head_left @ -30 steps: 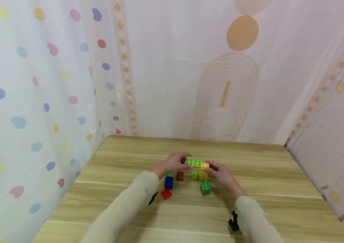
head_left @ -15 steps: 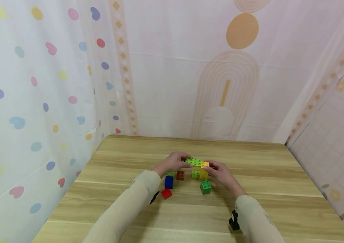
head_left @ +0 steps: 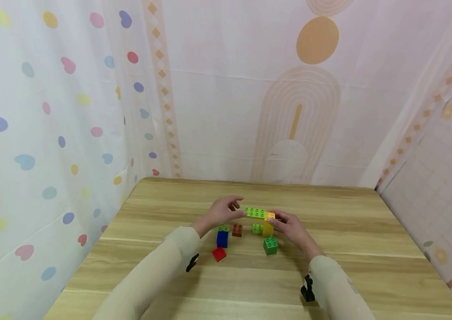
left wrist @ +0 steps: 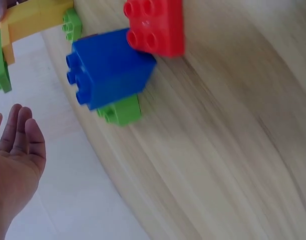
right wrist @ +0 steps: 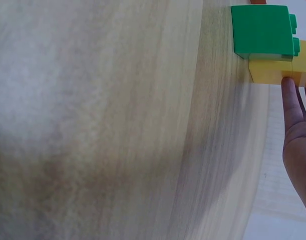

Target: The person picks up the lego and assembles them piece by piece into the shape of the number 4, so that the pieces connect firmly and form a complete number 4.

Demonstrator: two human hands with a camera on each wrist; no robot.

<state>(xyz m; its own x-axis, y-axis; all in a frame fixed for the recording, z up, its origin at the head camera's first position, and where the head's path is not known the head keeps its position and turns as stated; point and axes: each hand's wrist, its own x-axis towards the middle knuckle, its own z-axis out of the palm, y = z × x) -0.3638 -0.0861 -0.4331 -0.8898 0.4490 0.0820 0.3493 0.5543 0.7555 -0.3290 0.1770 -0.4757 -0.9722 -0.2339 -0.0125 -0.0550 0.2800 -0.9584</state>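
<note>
My right hand (head_left: 291, 228) pinches the top of a yellow toy-brick stack (head_left: 267, 228) between thumb and fingers. In the right wrist view, a fingertip lies against the stack's yellow side (right wrist: 270, 71). From the stack's top, a long light-green brick (head_left: 255, 213) juts out to the left like a beam. My left hand (head_left: 221, 211) is just off that brick's free end, fingers parted and loosely bent. The left wrist view shows this hand (left wrist: 18, 160) holding nothing, apart from the light-green brick (left wrist: 1, 62).
In front of the stack sits a dark-green brick (head_left: 270, 246). A small light-green brick (head_left: 257, 229) and a brown one (head_left: 237, 230) lie below the beam. Leftward are a blue brick (head_left: 222, 239), another light-green brick (head_left: 224, 228) behind it, and a red brick (head_left: 219, 254).
My left hand has let go of the long light-green brick's end and drawn back to the left, its fingers spreading. My right hand stays on the yellow stack.
</note>
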